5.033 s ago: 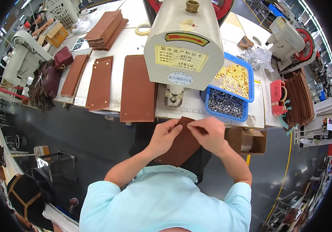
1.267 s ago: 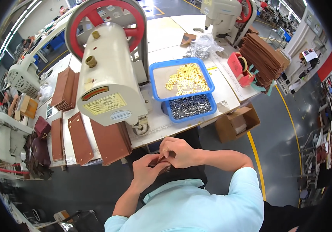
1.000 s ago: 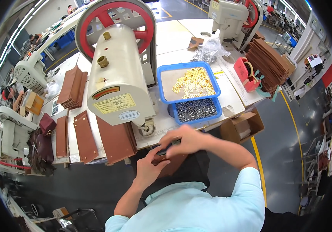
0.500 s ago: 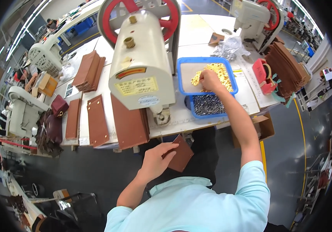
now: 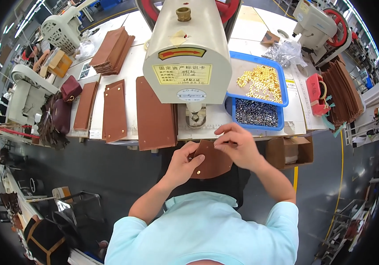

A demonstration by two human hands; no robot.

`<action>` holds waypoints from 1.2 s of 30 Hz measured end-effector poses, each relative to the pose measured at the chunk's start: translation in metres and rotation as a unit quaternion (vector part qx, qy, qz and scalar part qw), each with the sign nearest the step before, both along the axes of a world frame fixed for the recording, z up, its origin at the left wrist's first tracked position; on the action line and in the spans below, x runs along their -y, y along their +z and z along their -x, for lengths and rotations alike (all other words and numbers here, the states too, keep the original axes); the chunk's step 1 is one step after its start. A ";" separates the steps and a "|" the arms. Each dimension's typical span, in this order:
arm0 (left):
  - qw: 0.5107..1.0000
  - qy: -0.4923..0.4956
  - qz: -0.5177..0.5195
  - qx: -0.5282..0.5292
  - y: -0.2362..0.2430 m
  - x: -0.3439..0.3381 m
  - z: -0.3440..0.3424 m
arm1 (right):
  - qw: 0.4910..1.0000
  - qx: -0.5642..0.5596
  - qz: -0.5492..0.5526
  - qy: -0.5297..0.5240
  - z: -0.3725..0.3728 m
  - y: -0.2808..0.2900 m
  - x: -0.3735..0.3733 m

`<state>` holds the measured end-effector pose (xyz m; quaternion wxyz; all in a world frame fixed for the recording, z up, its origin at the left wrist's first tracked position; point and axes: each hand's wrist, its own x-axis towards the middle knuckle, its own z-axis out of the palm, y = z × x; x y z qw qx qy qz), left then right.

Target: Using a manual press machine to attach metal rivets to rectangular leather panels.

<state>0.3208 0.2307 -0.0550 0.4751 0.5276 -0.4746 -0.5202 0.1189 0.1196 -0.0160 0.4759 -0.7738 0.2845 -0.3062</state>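
Note:
Over my lap, my left hand (image 5: 182,164) grips a brown leather piece (image 5: 214,164) between thumb and fingers. A gold stud (image 5: 198,172) shows near its lower left edge, by my thumb. At the piece's upper right edge is my right hand (image 5: 242,149), closed in a pinch. Whatever lies between those fingertips is too small to make out. Just ahead of both hands stands a cream press machine (image 5: 187,53), its metal die (image 5: 195,115) low over the table. To its right sit a blue tray of gold studs (image 5: 281,73) and a blue tray of dark metal pieces (image 5: 282,120).
Brown leather panels (image 5: 156,112) lie left of the machine, with a leather stack (image 5: 114,48) behind. More stacked leather (image 5: 342,92) and a red tape dispenser (image 5: 316,95) stand at right. A cardboard box (image 5: 302,152) sits below the table's front edge (image 5: 260,136).
My right hand has come back from the tray of gold studs to the leather piece. The piece has turned in my left hand, and my view has shifted closer to the machine.

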 end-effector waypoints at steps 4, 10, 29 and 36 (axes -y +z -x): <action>0.993 -0.011 -0.061 -0.098 0.017 0.002 0.010 | 0.999 0.014 -0.035 0.000 0.000 -0.013 -0.009; 0.995 -0.010 -0.064 -0.081 0.018 -0.002 0.008 | 0.995 0.037 -0.096 0.014 -0.009 -0.024 -0.009; 0.968 -0.057 0.192 0.150 0.003 -0.015 0.025 | 0.937 -0.217 0.223 -0.156 0.058 -0.057 0.105; 0.948 -0.041 0.250 0.192 -0.001 -0.019 0.020 | 0.865 -0.341 0.346 -0.123 0.064 -0.093 0.132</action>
